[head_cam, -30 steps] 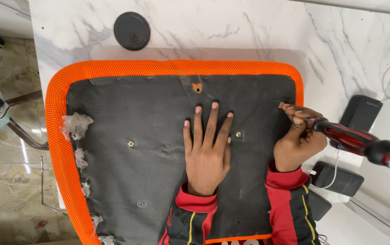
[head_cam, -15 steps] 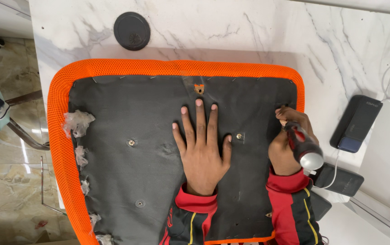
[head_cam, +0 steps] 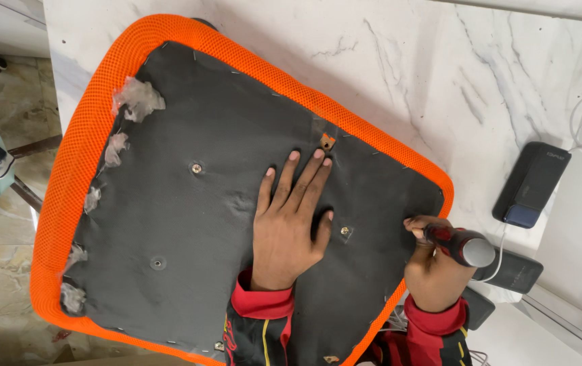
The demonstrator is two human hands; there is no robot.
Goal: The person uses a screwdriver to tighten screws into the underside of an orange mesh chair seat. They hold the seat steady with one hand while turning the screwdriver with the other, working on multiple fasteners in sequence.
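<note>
I have my left hand (head_cam: 287,227) spread flat on the black underside of the orange seat cushion (head_cam: 169,203), which lies upside down on the marble worktop (head_cam: 440,81). My right hand (head_cam: 433,271) grips a screwdriver (head_cam: 457,242) at the cushion's right edge.

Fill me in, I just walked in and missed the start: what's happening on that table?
A person has an upturned chair seat, black underside up with an orange mesh rim, lying on a white marble table. The left hand presses flat on the black fabric. The right hand grips a red-and-black screwdriver at the seat's edge. A dark power bank with a white cable lies beside it.
</note>
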